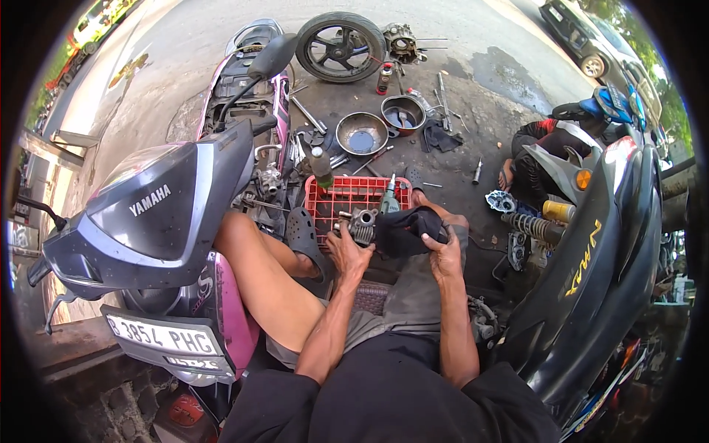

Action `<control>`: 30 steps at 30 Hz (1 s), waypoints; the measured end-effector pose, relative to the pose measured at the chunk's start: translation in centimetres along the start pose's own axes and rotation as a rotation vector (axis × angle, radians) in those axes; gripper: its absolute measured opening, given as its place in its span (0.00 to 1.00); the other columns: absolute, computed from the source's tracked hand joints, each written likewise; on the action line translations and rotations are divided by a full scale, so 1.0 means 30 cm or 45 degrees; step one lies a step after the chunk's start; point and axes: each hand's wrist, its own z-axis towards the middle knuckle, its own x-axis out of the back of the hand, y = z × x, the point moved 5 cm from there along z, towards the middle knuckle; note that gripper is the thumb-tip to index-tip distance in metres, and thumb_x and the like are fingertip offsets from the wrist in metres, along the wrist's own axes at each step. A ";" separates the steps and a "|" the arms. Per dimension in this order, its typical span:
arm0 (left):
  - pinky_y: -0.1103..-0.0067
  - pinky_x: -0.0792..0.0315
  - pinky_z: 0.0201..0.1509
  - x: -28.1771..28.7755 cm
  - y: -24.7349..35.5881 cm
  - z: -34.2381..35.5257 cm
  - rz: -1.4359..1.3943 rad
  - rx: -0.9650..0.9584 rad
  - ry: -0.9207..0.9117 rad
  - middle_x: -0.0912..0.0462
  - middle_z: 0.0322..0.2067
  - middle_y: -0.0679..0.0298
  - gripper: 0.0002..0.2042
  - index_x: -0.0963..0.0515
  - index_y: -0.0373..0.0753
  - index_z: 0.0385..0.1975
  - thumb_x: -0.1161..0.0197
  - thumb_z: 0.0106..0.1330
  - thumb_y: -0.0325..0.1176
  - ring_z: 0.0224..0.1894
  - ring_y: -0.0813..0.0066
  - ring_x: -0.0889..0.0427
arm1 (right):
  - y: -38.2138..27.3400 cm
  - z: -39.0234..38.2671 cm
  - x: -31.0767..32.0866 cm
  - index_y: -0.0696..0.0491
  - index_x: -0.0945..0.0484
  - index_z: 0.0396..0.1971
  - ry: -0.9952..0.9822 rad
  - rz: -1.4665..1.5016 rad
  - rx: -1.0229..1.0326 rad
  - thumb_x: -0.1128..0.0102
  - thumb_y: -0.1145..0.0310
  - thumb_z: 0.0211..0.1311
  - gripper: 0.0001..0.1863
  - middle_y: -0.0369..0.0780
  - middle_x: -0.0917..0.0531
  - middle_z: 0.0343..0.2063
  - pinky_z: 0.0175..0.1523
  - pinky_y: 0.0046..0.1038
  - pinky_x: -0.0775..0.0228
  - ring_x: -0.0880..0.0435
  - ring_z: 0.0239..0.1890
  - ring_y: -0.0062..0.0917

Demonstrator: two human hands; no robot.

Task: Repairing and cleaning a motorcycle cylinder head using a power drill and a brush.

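My left hand (pixel 350 255) grips a grey metal engine part with fins and a round port, which looks like a motorcycle cylinder head (pixel 362 227). My right hand (pixel 445 257) is closed on a bunched black cloth (pixel 408 230), right beside the engine part. Whether the cloth touches the metal I cannot tell. Both are held above my lap, at the near edge of a red plastic crate (pixel 316 193). A green power drill (pixel 389 198) stands in or against the crate, bit upward. A dark glass bottle (pixel 320 164) rises at the crate's far left corner.
Two metal bowls, one holding liquid (pixel 362 140) and one with tools (pixel 403 112), sit beyond the crate. A wheel (pixel 340 49) lies farther off. Motorcycle bodies flank me left (pixel 159 199) and right (pixel 591 295). Another person (pixel 543 159) crouches at the right near engine parts (pixel 501 201).
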 end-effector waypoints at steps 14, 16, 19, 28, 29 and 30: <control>0.46 0.32 0.52 -0.071 -0.004 -0.066 0.118 -0.147 -0.079 0.36 0.51 0.47 0.44 0.36 0.45 0.60 0.22 0.37 0.35 0.58 0.44 0.36 | 0.142 0.034 -0.285 0.55 0.30 0.49 -0.305 -1.069 0.487 0.35 0.83 0.46 0.27 0.43 0.20 0.45 0.60 0.31 0.33 0.22 0.54 0.32; 0.46 0.32 0.52 -0.066 -0.005 -0.073 0.130 -0.155 -0.098 0.37 0.53 0.48 0.44 0.36 0.45 0.61 0.22 0.38 0.35 0.58 0.44 0.36 | 0.158 0.050 -0.286 0.55 0.30 0.50 -0.295 -1.131 0.464 0.37 0.82 0.49 0.25 0.46 0.21 0.46 0.60 0.34 0.33 0.22 0.55 0.38; 0.48 0.32 0.51 -0.058 0.028 -0.101 0.237 -0.179 -0.170 0.37 0.53 0.47 0.45 0.36 0.43 0.62 0.21 0.38 0.35 0.59 0.43 0.37 | 0.158 0.089 -0.305 0.55 0.29 0.49 -0.382 -1.178 0.479 0.41 0.84 0.50 0.23 0.44 0.21 0.43 0.57 0.33 0.32 0.22 0.52 0.35; 0.45 0.33 0.54 -0.124 -0.009 -0.103 0.384 -0.211 -0.229 0.37 0.52 0.48 0.41 0.34 0.42 0.60 0.25 0.39 0.34 0.59 0.44 0.38 | 0.364 0.235 -0.110 0.57 0.28 0.46 -0.262 -0.807 0.119 0.46 0.84 0.52 0.19 0.43 0.22 0.37 0.52 0.30 0.30 0.22 0.45 0.33; 0.45 0.33 0.54 -0.124 -0.030 -0.102 0.405 -0.205 -0.237 0.37 0.52 0.48 0.41 0.34 0.42 0.60 0.26 0.39 0.33 0.59 0.44 0.38 | 0.332 0.190 -0.165 0.57 0.28 0.48 -0.492 -1.144 0.377 0.44 0.79 0.56 0.18 0.47 0.23 0.38 0.54 0.35 0.31 0.23 0.45 0.42; 0.46 0.33 0.54 -0.130 -0.035 -0.104 0.395 -0.222 -0.268 0.37 0.54 0.48 0.42 0.35 0.43 0.61 0.27 0.39 0.33 0.59 0.44 0.38 | 0.323 0.158 -0.199 0.57 0.29 0.50 -0.628 -1.224 0.421 0.45 0.76 0.58 0.18 0.49 0.23 0.39 0.54 0.36 0.31 0.24 0.46 0.44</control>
